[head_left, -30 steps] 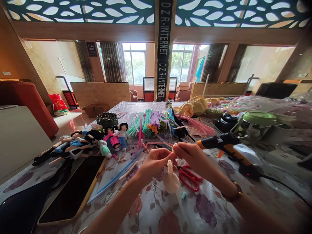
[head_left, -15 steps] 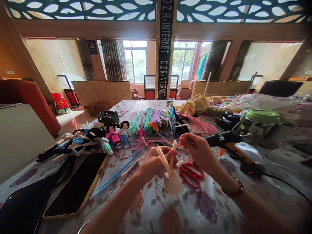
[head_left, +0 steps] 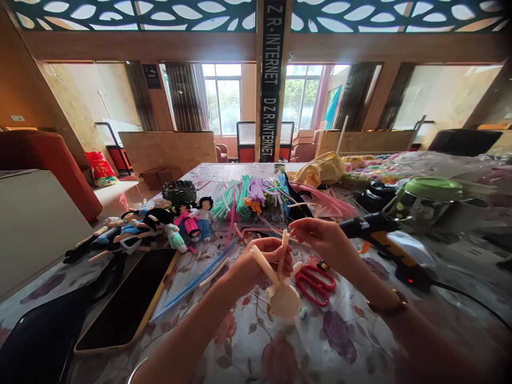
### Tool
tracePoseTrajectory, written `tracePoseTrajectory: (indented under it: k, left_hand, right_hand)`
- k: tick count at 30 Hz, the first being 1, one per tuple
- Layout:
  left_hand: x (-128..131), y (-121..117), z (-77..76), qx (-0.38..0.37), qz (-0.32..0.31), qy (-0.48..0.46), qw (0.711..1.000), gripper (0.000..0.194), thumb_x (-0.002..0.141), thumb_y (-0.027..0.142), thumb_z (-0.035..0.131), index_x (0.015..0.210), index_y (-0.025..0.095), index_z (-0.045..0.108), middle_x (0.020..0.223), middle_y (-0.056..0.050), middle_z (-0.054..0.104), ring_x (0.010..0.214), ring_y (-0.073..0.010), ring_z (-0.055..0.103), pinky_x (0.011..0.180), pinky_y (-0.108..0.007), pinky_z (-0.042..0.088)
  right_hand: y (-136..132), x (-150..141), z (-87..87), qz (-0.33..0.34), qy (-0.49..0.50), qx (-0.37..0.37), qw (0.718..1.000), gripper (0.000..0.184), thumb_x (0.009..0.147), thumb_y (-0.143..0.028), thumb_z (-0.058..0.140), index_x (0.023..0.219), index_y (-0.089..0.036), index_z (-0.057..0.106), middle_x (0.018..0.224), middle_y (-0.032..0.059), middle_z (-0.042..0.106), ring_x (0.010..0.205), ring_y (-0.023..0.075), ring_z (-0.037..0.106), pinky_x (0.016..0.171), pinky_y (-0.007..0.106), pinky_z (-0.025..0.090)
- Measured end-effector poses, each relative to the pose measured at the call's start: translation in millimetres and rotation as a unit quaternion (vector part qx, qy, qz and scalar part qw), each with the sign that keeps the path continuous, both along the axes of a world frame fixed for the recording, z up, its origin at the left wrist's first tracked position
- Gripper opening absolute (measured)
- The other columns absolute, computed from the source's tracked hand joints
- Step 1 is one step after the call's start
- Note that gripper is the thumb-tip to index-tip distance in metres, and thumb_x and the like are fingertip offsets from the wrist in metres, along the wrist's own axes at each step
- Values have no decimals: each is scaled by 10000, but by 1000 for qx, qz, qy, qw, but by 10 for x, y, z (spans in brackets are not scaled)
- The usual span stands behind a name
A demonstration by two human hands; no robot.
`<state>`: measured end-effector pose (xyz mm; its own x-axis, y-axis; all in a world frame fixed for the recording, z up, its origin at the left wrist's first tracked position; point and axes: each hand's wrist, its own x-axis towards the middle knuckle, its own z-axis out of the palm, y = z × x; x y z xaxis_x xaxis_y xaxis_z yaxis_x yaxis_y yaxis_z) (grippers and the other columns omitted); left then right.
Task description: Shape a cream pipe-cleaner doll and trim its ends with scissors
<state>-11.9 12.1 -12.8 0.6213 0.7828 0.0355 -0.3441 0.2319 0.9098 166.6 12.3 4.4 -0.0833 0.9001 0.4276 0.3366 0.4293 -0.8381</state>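
Observation:
My left hand is closed round a cream pipe-cleaner doll body, which hangs with its round head down and its limbs sticking up and out. One upright limb rises between my fingers. Beside the tip of that limb, my right hand is closed in a pinch; whatever is in its fingertips is too small to make out. Red-handled scissors lie on the table just right of the doll body, under my right forearm. A small pale green scrap rests near the head.
Finished dolls and a phone lie on the left. Bundles of coloured pipe cleaners stand behind my hands. At the right are a hot glue gun with a red light and cord, and a green-lidded jar. A flowered cloth covers the table.
My right hand has shifted slightly left, closer to the upright limb's tip. The doll body is still in my left hand, with its left limb tilted a little further outward.

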Motion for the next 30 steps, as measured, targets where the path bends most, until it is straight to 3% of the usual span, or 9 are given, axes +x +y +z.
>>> tracePoseTrajectory:
  k: [3, 8, 13, 18, 23, 30]
  left_hand:
    - [4, 4, 0, -35, -20, -19, 999, 219, 685, 268, 735, 798, 115, 627, 662, -4, 596, 531, -80, 569, 535, -205, 438]
    - [26, 37, -26, -62, -25, -30, 997, 255, 684, 284, 740, 825, 114, 612, 604, 34, 497, 446, -20, 424, 396, -146, 316]
    - [36, 11, -17, -61, -28, -3, 998, 272, 715, 354, 715, 780, 123, 586, 557, 60, 413, 403, -4, 323, 326, -126, 223]
    - [33, -25, -28, -41, -36, 35, 998, 287, 733, 393, 688, 733, 134, 564, 521, 70, 388, 376, -17, 326, 296, -136, 232]
    - [27, -38, -1, -27, -31, 47, 998, 275, 714, 366, 703, 721, 130, 562, 540, 41, 480, 410, -47, 443, 344, -158, 358]
    - [20, 2, 22, 9, 5, 19, 1000, 227, 715, 318, 693, 687, 121, 584, 515, 41, 505, 347, -36, 393, 301, -161, 324]
  right_hand:
    - [-20, -6, 19, 2, -14, -15, 1000, 177, 718, -354, 648, 736, -180, 675, 648, 20, 667, 564, 128, 558, 564, 260, 459]
    - [-56, -23, 47, -24, 14, -6, 1000, 391, 819, -528, 510, 635, -184, 539, 515, -7, 574, 443, 90, 453, 465, 231, 374]
    - [-89, -34, 38, 29, -93, -9, 995, 561, 886, -573, 349, 518, -169, 472, 477, -11, 474, 457, 78, 395, 465, 226, 305]
    - [-110, -63, 21, 114, -99, -72, 986, 496, 869, -537, 409, 542, -166, 447, 489, -37, 395, 465, 68, 314, 448, 228, 248]
    - [-112, -59, 37, 167, -57, -168, 970, 445, 818, -544, 478, 580, -170, 455, 515, -55, 344, 460, 62, 263, 426, 231, 198]
    - [-90, -89, -5, 165, -15, -112, 980, 445, 844, -538, 446, 595, -170, 462, 541, -41, 402, 488, 68, 307, 457, 229, 245]
